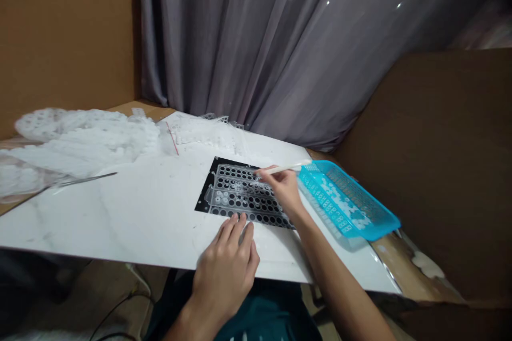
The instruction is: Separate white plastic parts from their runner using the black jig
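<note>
Black sheet (210,179) — one; right hand (286,189) — one stick (291,166)

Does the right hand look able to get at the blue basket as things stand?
Probably yes: the blue basket lies close beside the right hand, nothing visibly blocking the way, though that hand holds a white stick-like tool.

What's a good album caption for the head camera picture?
Right hand holding a white stick over a black board, with a blue basket alongside.

right hand (286,190) holds white stick (286,167) | left hand (227,261) at black sheet (245,201) | blue basket (376,231)
</note>
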Demonstrator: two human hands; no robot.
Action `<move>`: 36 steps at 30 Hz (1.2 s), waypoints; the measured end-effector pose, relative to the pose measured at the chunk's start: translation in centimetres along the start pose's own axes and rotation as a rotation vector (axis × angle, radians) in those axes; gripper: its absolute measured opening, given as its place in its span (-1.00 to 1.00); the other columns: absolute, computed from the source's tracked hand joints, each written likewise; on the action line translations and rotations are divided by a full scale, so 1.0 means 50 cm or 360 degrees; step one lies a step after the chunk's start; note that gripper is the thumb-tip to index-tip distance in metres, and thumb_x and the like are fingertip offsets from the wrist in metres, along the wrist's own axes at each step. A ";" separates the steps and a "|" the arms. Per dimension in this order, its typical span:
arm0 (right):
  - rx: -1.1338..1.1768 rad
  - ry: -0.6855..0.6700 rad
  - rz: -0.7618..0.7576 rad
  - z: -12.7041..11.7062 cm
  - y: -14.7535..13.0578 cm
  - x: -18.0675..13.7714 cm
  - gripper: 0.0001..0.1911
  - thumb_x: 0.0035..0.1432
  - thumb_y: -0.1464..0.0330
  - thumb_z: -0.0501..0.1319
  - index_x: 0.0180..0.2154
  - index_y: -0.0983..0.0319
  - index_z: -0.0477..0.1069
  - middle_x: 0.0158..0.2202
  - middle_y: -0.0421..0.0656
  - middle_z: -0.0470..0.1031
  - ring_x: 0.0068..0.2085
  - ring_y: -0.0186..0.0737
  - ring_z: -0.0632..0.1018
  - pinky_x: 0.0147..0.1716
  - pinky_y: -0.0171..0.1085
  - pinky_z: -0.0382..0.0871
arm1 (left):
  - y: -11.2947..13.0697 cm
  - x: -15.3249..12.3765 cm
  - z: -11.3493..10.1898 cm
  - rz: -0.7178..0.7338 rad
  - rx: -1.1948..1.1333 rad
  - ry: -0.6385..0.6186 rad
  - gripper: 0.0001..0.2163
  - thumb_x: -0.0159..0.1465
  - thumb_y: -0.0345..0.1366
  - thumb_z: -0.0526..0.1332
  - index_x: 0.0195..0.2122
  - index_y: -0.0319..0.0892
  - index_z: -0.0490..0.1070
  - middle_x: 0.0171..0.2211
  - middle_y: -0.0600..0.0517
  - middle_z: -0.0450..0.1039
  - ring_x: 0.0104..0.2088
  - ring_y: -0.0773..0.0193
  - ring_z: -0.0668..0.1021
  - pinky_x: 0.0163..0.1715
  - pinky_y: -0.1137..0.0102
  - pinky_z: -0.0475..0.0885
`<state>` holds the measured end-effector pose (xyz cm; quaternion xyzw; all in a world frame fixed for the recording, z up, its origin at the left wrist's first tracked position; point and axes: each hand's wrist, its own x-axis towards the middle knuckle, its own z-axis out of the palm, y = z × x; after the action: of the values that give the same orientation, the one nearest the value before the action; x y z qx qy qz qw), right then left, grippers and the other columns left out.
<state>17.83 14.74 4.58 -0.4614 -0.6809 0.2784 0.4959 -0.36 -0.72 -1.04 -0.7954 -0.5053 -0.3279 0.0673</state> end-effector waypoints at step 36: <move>-0.0612 -0.0656 -0.0536 0.120 -0.013 -0.034 -0.73 0.53 0.28 0.17 -0.18 0.17 0.62 -0.27 -0.11 0.69 -0.24 -0.17 0.66 -0.20 -0.20 0.52 | 0.005 0.004 0.001 -0.0045 -0.0040 0.0033 -0.68 0.46 -0.36 0.15 0.16 -0.28 0.55 0.12 -0.20 0.62 0.19 -0.07 0.60 0.17 0.05 0.60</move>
<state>12.14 13.42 2.30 -0.3615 -0.8738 0.1463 0.2905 -0.07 -0.65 -0.92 -0.7856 -0.5115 -0.3434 0.0580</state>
